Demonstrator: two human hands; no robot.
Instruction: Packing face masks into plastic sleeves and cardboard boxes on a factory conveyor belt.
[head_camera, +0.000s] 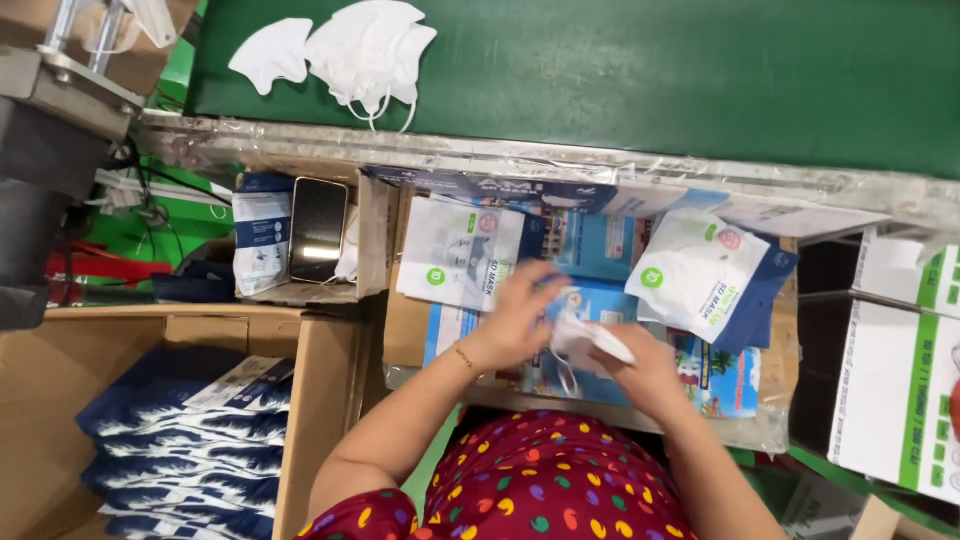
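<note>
My left hand (517, 318) and my right hand (645, 367) meet over a flat work surface, both gripping a folded white face mask (590, 340) with its ear loop hanging below. The left hand is blurred. Just beyond the left hand lies a white printed mask pouch (458, 252). A second white pouch (700, 270) lies tilted to the right of my hands, on top of a dark blue pouch (765, 295). Several loose white masks (345, 50) rest on the green conveyor belt (650, 70) at the top left.
A smartphone (318, 228) lies in a small cardboard box (370, 250) left of the pouches. A large cardboard box (320, 400) at lower left holds a stack of blue and white pouches (190, 430). White and green cartons (900, 400) stand at the right.
</note>
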